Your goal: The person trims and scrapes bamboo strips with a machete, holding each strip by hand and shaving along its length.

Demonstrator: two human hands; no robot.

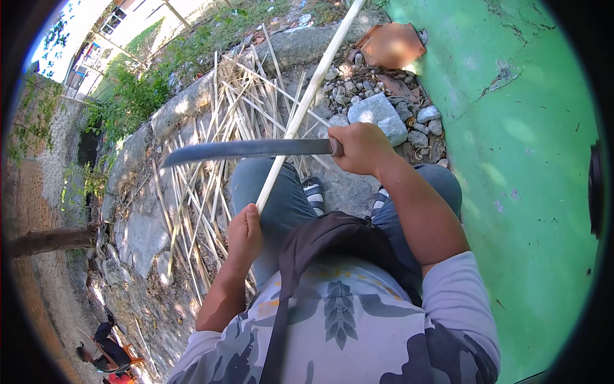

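One closed left grip point(245, 234) on slender strip point(312, 96), closed right grip point(362, 148) on metal machete point(246, 150)

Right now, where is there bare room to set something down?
The stone ground between the two sandals looks bare, as does the gray slab left of the scattered strips. Crowded: among those strips, and the pebbles around the pale rock beside the green wall.

A dark machete point(246, 152), tip pointing left, stretches crosswise over a long, pale, straight strip point(312, 96) slanting from near left to far right.
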